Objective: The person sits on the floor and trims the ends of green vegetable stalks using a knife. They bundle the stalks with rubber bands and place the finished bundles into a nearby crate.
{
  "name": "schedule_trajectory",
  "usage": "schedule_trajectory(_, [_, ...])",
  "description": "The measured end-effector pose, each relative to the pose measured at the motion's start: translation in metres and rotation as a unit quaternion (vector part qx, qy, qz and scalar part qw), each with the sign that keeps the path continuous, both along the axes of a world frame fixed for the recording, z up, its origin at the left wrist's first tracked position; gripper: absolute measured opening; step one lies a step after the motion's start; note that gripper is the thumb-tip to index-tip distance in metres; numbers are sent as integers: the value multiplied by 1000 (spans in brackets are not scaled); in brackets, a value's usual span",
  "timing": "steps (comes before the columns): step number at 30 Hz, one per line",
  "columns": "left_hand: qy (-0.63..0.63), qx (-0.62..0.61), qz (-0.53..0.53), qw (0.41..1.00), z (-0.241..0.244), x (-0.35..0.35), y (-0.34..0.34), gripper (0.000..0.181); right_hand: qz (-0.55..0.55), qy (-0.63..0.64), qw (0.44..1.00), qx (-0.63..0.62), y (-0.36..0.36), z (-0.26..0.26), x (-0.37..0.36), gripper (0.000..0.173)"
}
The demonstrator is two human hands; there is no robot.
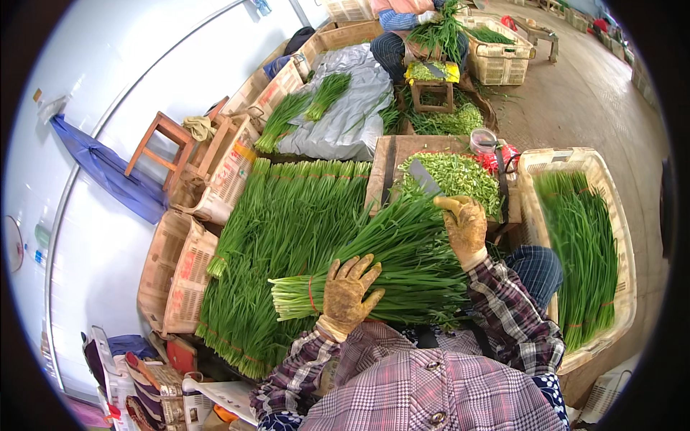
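My left hand, in a stained yellow work glove, rests with spread fingers on a bundle of green garlic chives, just right of the red band round its pale cut ends. My right hand, gloved alike, is raised over the leafy end with its fingers bent; whether it pinches a leaf I cannot tell. Just beyond it, a knife blade lies over a heap of chopped pale stalk ends on a wooden block. Banded chive bundles lie in rows to the left.
A plastic crate of chives stands at my right, more crates at the left. A clear tub sits on the block's far edge. Beyond, a person holds chives behind a small wooden stool; a grey sheet carries bundles.
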State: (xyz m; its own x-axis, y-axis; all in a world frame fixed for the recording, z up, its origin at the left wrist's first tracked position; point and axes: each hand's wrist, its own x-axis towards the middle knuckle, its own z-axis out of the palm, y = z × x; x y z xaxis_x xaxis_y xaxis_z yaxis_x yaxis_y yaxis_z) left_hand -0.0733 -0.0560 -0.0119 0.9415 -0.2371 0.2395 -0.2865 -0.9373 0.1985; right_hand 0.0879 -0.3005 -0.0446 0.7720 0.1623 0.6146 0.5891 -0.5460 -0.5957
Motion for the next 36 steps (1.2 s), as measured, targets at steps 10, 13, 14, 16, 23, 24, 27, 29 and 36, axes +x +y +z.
schedule_trajectory(10, [-84, -212, -59, 972, 21, -24, 6, 44, 247, 220, 913, -237, 25, -27, -63, 65])
schedule_trajectory(13, [-120, -316, -28, 941, 24, -60, 20, 33, 254, 257, 905, -226, 16, -34, -80, 63])
schedule_trajectory(14, [-58, -404, 57, 911, 20, -74, 20, 35, 253, 255, 910, -206, 11, -46, -87, 63])
schedule_trajectory(16, [45, -489, 170, 855, 9, -96, 29, 41, 250, 275, 905, -207, 11, -43, -91, 64])
schedule_trajectory(23, [120, -824, 142, 535, -59, -71, 43, 75, 231, 195, 931, -206, 15, -51, -93, 69])
schedule_trajectory(24, [114, -856, 106, 493, -47, -57, 33, 76, 219, 190, 928, -234, 15, -47, -94, 69])
schedule_trajectory(27, [64, -870, 119, 475, -48, -25, 36, 74, 191, 168, 919, -303, 14, -39, -96, 67])
schedule_trajectory(29, [50, -876, 105, 469, -46, -13, 41, 72, 182, 151, 913, -333, 11, -38, -95, 65])
schedule_trajectory(36, [17, -857, 6, 516, -9, 12, 63, 65, 142, 123, 975, 118, -37, -19, -79, 22])
